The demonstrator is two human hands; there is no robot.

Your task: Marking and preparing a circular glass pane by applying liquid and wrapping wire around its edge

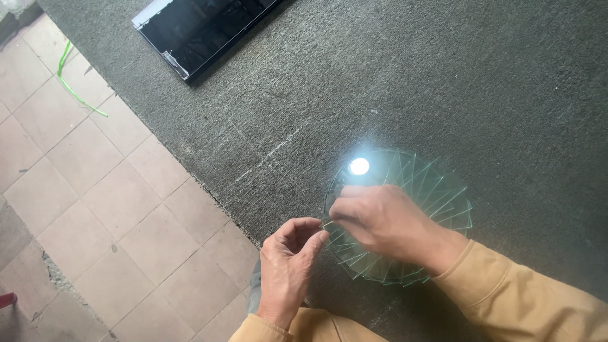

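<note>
Both hands pinched on fanned glass-strip disc (pixel 405 215), L hand (pixel 288 266) at edge, R hand (pixel 386 221) atop

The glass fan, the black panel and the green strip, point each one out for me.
glass fan (pixel 437 190), head view, on the bare glass slips at its upper right.
black panel (pixel 202 28), head view, on the middle of its dark glossy face.
green strip (pixel 76 95), head view, on its long stretch across the floor tiles.

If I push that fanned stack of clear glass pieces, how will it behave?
The glass stack is probably stiff and fragile, with thin greenish edges. The loosely fanned pieces would likely slide apart, though the grey felt surface may grip the bottom one.
</note>
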